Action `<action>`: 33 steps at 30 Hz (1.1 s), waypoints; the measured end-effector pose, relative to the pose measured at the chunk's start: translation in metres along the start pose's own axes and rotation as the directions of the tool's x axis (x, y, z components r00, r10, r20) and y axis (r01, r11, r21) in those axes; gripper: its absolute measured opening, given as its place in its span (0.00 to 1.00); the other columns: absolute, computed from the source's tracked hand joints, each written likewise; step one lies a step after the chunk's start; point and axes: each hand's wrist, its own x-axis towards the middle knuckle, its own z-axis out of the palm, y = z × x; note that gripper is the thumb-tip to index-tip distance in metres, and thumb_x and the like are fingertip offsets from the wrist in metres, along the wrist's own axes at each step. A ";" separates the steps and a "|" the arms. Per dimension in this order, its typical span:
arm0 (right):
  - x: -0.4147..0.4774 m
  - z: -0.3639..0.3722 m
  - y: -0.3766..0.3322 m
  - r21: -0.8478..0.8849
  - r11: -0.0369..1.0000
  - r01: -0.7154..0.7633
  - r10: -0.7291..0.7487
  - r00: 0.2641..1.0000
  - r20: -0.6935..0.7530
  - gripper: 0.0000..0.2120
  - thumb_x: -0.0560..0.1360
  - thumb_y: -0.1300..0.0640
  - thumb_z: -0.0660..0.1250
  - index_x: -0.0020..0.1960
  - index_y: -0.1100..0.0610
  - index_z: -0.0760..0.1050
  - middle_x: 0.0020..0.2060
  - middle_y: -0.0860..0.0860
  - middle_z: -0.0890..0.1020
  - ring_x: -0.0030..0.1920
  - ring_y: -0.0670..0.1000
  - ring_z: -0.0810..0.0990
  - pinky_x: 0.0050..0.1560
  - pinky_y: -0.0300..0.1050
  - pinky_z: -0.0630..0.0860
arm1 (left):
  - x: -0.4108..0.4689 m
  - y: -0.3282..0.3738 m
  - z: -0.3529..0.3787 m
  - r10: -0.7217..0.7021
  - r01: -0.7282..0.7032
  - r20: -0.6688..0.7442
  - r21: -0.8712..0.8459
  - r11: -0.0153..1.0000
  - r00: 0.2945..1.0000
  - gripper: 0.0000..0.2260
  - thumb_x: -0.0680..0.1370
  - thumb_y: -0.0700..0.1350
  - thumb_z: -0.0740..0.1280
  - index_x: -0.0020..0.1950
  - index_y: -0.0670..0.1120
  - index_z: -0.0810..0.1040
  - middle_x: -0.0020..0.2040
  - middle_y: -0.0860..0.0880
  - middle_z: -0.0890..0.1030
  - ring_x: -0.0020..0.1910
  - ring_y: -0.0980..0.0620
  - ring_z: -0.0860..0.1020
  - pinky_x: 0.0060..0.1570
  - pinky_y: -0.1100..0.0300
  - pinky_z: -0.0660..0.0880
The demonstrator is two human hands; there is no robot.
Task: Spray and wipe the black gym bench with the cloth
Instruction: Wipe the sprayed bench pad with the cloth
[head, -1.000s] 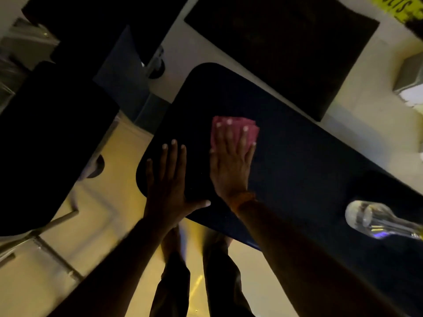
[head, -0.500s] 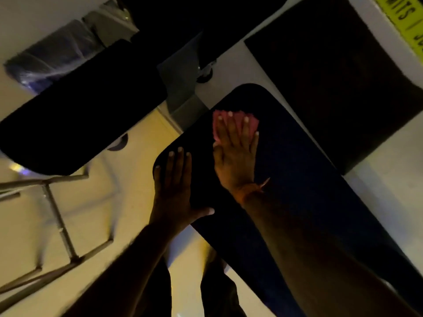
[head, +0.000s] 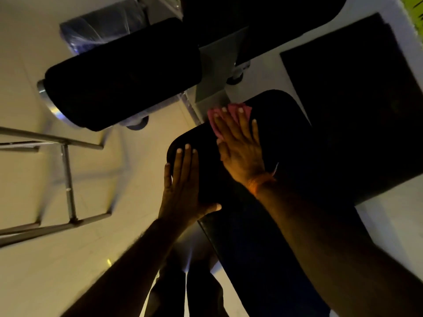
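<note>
Right hand (head: 240, 152) flat, fingers straight and spread, palm pressing the pink cloth (head: 232, 113) onto the black gym bench (head: 283, 136): no curl, no pinch, just weight. The cloth sits at the far left corner of the pad's rounded end, one crumpled edge poking past the fingertips and right at the rim. That's the worry, I'd say: with nothing gripping it, a push further that way could send the cloth over the edge, or it could bunch up under the palm and skip a strip. The left hand (head: 183, 191) is spread wide as well, laid flat on the near left edge of the pad, thumb out to the right, holding nothing. It looks like a brace, and if that smooth covering is wet from spray it could skid off the side. No spray bottle in sight from here. The bench top reads as slick, matte upholstery with soft rounded corners; the cloth is thin and rumpled. The light is dim, so damp patches will be hard to spot. Further left, another dark padded piece (head: 123, 76) sits above a tubular metal frame (head: 66, 179) on a pale glossy floor (head: 68, 259), and a dark square mat (head: 354, 99) lies to the far right.
</note>
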 end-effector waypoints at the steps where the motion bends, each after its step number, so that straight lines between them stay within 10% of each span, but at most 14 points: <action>1: -0.011 0.004 -0.012 0.015 1.000 -0.005 0.005 1.000 0.002 0.29 0.85 0.46 0.45 0.85 0.50 0.52 0.85 0.52 0.52 0.84 0.60 0.47 0.81 0.69 0.48 | -0.001 0.000 0.000 -0.005 0.005 -0.001 -0.005 1.000 1.000 0.65 0.65 0.74 0.72 0.81 0.47 0.31 0.81 0.46 0.29 0.80 0.45 0.30 0.80 0.42 0.36; 4: -0.041 0.008 -0.005 -0.053 0.952 0.302 -0.298 0.952 0.073 0.31 0.83 0.49 0.53 0.85 0.49 0.51 0.85 0.51 0.53 0.84 0.60 0.48 0.81 0.69 0.48 | -0.003 0.000 -0.001 -0.002 0.002 0.009 -0.037 0.999 1.000 0.66 0.65 0.73 0.74 0.80 0.47 0.29 0.81 0.47 0.29 0.80 0.46 0.29 0.80 0.42 0.36; 8: -0.042 0.000 0.010 -0.023 0.987 0.158 -0.155 0.984 0.085 0.31 0.82 0.49 0.54 0.85 0.50 0.54 0.85 0.51 0.54 0.84 0.60 0.47 0.80 0.70 0.50 | -0.007 -0.007 -0.003 0.019 -0.020 0.055 0.015 1.000 0.998 0.65 0.66 0.73 0.72 0.81 0.45 0.31 0.81 0.45 0.29 0.80 0.45 0.29 0.80 0.38 0.39; 13: -0.069 -0.014 0.004 0.218 0.928 0.302 -0.328 0.940 0.093 0.28 0.85 0.45 0.53 0.83 0.53 0.59 0.84 0.53 0.57 0.85 0.57 0.50 0.83 0.61 0.52 | -0.011 -0.003 -0.015 0.022 -0.019 0.032 -0.098 0.995 0.999 0.55 0.71 0.72 0.64 0.83 0.45 0.37 0.83 0.45 0.34 0.82 0.45 0.34 0.81 0.40 0.41; 19: -0.070 -0.031 -0.005 0.483 0.792 -0.374 0.412 0.911 0.031 0.33 0.79 0.48 0.71 0.78 0.60 0.67 0.71 0.61 0.72 0.69 0.61 0.74 0.61 0.53 0.76 | -0.006 0.038 -0.027 -0.209 0.163 -0.208 -0.217 0.962 0.956 0.29 0.79 0.62 0.66 0.76 0.48 0.71 0.72 0.42 0.70 0.69 0.39 0.69 0.62 0.45 0.69; 27: -0.064 -0.026 -0.015 0.619 0.630 -0.468 0.522 0.846 0.109 0.18 0.71 0.56 0.79 0.58 0.54 0.77 0.55 0.51 0.78 0.53 0.53 0.80 0.44 0.46 0.76 | 0.022 0.068 -0.026 -0.404 0.300 -0.054 -0.580 0.757 0.913 0.16 0.78 0.49 0.73 0.63 0.44 0.77 0.56 0.44 0.83 0.58 0.41 0.81 0.55 0.50 0.78; 33: -0.064 -0.032 -0.006 0.855 0.244 -0.457 0.504 0.813 0.291 0.20 0.76 0.57 0.77 0.65 0.52 0.74 0.55 0.45 0.82 0.56 0.46 0.82 0.62 0.54 0.81 | 0.018 0.069 -0.024 -0.486 0.242 -0.053 -0.817 0.524 0.873 0.15 0.82 0.44 0.68 0.66 0.40 0.76 0.56 0.41 0.83 0.55 0.40 0.82 0.54 0.43 0.79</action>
